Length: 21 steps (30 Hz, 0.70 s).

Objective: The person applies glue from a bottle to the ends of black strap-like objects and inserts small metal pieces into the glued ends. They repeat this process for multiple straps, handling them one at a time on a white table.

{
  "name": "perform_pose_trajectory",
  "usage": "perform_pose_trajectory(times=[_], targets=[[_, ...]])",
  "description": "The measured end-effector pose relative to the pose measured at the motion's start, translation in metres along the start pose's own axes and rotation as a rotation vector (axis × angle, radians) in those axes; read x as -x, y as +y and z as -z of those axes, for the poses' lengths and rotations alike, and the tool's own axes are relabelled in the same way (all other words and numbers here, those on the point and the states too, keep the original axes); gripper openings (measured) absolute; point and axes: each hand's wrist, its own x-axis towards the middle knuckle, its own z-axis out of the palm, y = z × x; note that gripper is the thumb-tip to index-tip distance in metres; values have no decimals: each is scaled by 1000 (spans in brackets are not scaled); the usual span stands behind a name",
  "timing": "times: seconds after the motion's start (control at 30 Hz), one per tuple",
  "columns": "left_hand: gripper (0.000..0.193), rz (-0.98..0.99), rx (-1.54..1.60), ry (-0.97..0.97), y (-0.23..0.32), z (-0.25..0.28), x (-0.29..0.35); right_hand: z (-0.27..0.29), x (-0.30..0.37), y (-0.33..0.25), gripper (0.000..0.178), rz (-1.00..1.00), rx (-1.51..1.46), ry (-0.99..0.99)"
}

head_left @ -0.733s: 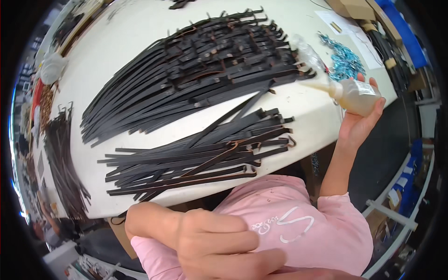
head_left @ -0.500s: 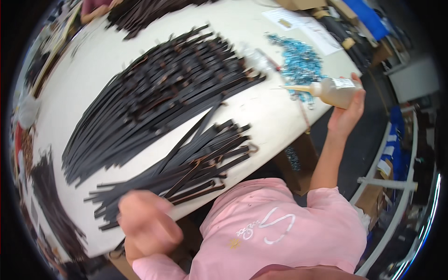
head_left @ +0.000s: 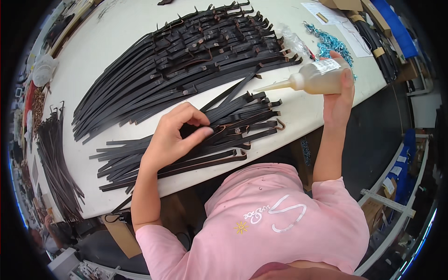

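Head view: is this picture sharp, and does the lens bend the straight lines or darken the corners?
Head view: sharp, with no motion blur on the left hand, the right hand or the glue bottle. Head view: strong fisheye, so the edge of the white table curves and the black straps fan out. Head view: black corners around a round image, even light, soft shadows.

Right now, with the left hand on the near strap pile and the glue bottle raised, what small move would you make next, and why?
Probably bring the bottle down toward the strap pinched by the left hand. The right hand holds the bottle above the table, nozzle already aimed toward that pile.
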Motion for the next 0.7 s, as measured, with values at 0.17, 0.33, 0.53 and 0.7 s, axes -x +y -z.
perform_pose_trajectory(times=[0.17,0.33,0.53,0.7], targets=[[26,-39,-305,-175,14,-4,4,-8,-1,-6,57,28,-33,31],[23,-65,-266,-124,19,7,10,13,-21,-11,50,-61,-237,194],[34,166,65,274,60,68,9,21,-24,-8,53,-146,-331,198],[36,-83,-191,713,94,119,3,6,-26,-4,57,-221,-462,129]])
